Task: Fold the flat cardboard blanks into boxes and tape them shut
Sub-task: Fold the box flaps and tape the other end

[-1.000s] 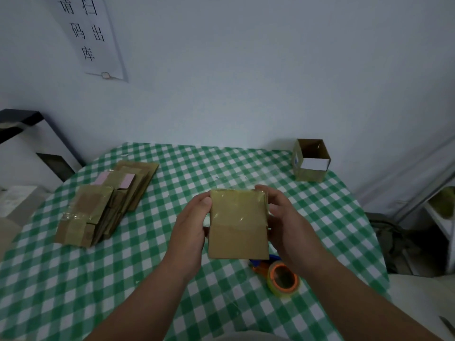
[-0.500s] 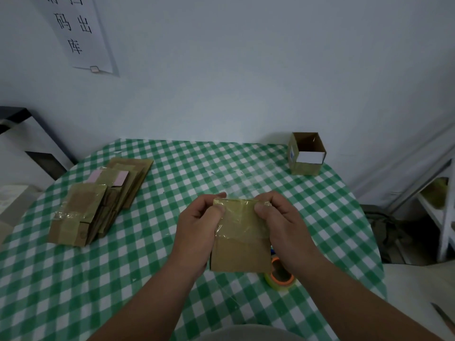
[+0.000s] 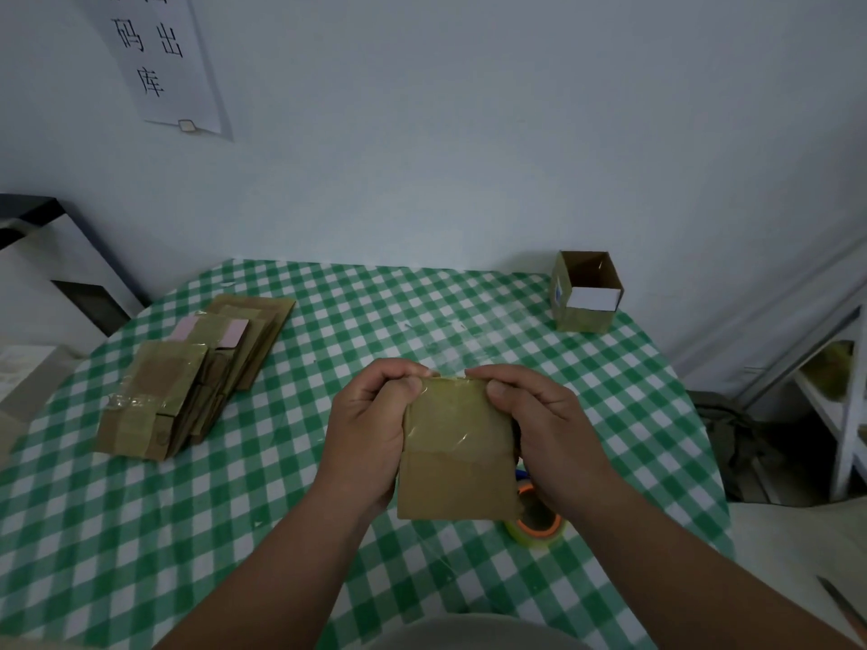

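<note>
1. A flat brown cardboard blank [image 3: 457,450] with clear tape over its upper half is held upright between both hands, above the green-checked worktop [image 3: 300,462].
2. The left hand [image 3: 370,433] grips its left edge, thumb pinching the top corner; the right hand [image 3: 546,431] grips its right edge likewise.
3. An orange-cored roll of clear tape [image 3: 539,525] lies just below the right hand; a stack of flat brown blanks [image 3: 187,375] lies well left of the left hand; an open brown cardboard box [image 3: 586,293] stands beyond the right hand.

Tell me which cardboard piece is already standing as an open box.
The open box at the table's far right corner, upright with its top open. The held blank and the stack of blanks are flat.
</note>
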